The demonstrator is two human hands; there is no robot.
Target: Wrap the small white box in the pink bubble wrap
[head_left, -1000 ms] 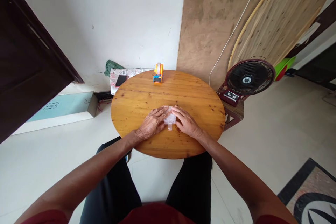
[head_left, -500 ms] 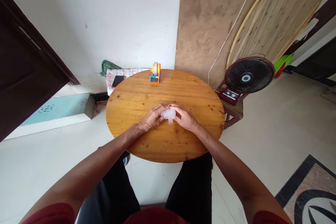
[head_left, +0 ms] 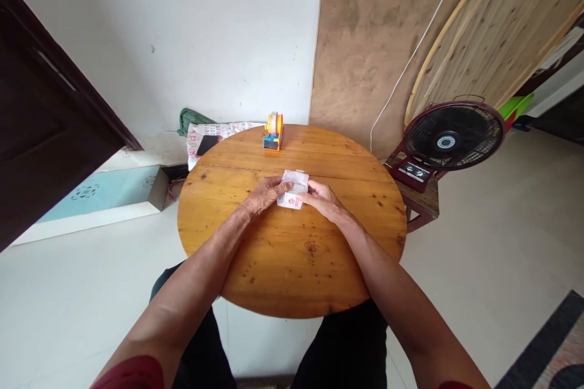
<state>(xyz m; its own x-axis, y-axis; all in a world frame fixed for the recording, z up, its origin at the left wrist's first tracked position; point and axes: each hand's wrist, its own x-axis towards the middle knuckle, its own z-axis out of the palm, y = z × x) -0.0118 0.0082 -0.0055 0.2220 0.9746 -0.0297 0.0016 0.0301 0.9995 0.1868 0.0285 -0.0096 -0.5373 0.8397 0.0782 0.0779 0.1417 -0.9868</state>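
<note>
A small whitish, see-through packet (head_left: pixel 296 177) with a reddish mark on its near part is held between my two hands over the wooden table (head_left: pixel 274 255). It looks flat and roughly rectangular; I cannot make out what is inside. My left hand (head_left: pixel 266 196) grips its left side, thumb on top. Closed on the right side is my right hand (head_left: pixel 323 199), thumb across the lower part and fingers behind the edge. Further back on the table stands an orange and blue tape dispenser (head_left: pixel 274 134), apart from both hands.
To the right, a dark red fan (head_left: pixel 447 140) rests on a wooden stool (head_left: pixel 422 203). A printed white sack (head_left: pixel 196 134) with a dark flat object (head_left: pixel 207 144) lies behind the table's left edge. A white cord (head_left: pixel 417 48) hangs along the board.
The packet has turned from a rounded, partly covered shape to a flat rectangle facing me. Both hands have shifted their grip to its sides. The view has moved slightly.
</note>
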